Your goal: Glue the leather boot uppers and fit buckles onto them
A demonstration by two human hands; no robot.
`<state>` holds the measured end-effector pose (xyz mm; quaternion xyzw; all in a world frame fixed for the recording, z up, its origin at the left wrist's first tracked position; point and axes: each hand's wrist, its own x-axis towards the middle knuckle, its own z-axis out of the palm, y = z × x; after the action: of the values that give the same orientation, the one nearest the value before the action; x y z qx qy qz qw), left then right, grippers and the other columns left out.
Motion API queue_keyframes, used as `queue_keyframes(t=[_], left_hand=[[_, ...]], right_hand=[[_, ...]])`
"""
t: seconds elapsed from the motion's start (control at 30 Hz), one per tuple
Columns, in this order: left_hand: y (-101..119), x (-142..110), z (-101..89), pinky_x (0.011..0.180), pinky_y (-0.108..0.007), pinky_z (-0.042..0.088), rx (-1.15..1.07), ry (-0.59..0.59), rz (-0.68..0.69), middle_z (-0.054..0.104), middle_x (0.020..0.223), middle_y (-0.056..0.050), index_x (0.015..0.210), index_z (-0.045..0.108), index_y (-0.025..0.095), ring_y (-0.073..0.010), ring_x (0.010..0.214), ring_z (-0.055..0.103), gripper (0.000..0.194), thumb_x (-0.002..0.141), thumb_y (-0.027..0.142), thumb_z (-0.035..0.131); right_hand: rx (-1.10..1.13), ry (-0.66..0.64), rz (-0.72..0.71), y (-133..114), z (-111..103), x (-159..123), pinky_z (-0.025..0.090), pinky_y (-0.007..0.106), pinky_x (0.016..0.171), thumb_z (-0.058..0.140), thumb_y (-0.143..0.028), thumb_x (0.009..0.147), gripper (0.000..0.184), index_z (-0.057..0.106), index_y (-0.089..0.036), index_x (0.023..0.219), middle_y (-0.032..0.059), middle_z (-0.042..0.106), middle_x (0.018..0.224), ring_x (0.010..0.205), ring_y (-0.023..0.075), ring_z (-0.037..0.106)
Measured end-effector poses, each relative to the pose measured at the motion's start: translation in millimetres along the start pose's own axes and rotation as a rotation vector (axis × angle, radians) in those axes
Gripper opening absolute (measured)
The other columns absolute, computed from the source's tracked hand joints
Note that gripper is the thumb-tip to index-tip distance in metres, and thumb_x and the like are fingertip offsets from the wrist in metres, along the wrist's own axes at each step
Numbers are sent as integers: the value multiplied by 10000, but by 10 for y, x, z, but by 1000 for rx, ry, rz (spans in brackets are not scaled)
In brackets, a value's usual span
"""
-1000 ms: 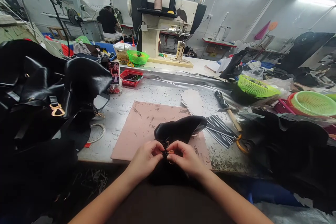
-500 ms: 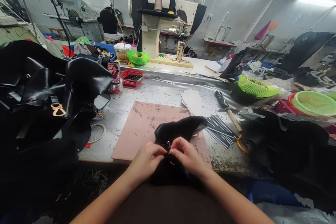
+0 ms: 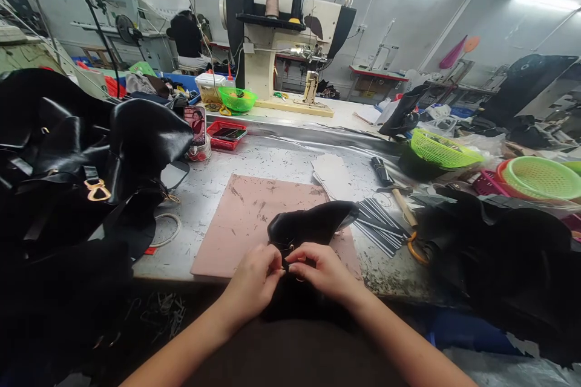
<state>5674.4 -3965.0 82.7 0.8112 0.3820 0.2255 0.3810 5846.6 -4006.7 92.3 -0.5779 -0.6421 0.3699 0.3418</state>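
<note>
A black leather boot upper [image 3: 313, 222] lies over the near edge of a pinkish work board [image 3: 231, 224], its lower part hanging toward my lap. Across it runs a narrow black strap with small gold-coloured metal pieces. My left hand [image 3: 255, 278] pinches the strap between thumb and fingers. From the other side, my right hand [image 3: 324, 272] is closed on the same strap, thumb and forefinger close to the left fingertips. The fingers hide most of the strap and the metal beside it.
Black leather uppers [image 3: 145, 139] with gold buckles are heaped at left; more black pieces [image 3: 499, 254] lie at right. Striped strips [image 3: 381, 227], a wooden-handled hammer [image 3: 403, 207] and orange-handled scissors [image 3: 415, 248] sit right of the board. Behind stands a sewing machine [image 3: 258, 60].
Both hands have shifted slightly down and left along the strap. The left fingers are more curled, and the right fingers lie flatter. The upper has hardly moved.
</note>
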Motion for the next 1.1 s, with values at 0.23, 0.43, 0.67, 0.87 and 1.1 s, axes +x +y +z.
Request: queue_keyframes(t=[0.23, 0.43, 0.67, 0.87, 1.1], left_hand=[[24, 4, 6, 633, -283, 386, 81, 43, 129, 499, 654, -20, 641, 465, 190, -161, 666, 464, 147, 730, 90, 404], [-17, 58, 5, 640, -265, 413, -155, -59, -46, 530, 716, 1, 695, 480, 192, -148, 695, 508, 32, 711, 164, 479], [-12, 78, 9, 708, -263, 435, -269, -86, -63, 553, 783, -5, 787, 545, 190, -140, 749, 533, 122, 697, 126, 490], [-39, 52, 18, 760, -289, 445, -244, -95, -19, 577, 782, -21, 895, 639, 211, -157, 794, 543, 269, 713, 90, 483], [-20, 45, 1, 748, -293, 454, -233, -48, -75, 586, 765, -31, 825, 675, 210, -165, 781, 558, 205, 740, 145, 501]], right_hand=[[-193, -145, -2, -34, -24, 36, 429, 268, 649, 530, -177, 794, 115, 610, -195, 713, 9, 557, 712, 694, 148, 536], [83, -88, 38, -4, -29, 22, 436, 277, 667, 438, -255, 841, 163, 576, -190, 896, 20, 576, 810, 719, 137, 522], [303, 115, 120, 74, 70, 31, 454, 254, 577, 543, -301, 753, 152, 570, -181, 842, -2, 565, 703, 626, 122, 530], [364, 242, 136, 60, 134, 14, 415, 222, 439, 549, -355, 766, 185, 546, -191, 851, -31, 543, 676, 436, 65, 475], [632, -44, 370, 16, -71, 63, 423, 217, 495, 752, -312, 551, 376, 540, -158, 820, -54, 563, 550, 488, 90, 546]])
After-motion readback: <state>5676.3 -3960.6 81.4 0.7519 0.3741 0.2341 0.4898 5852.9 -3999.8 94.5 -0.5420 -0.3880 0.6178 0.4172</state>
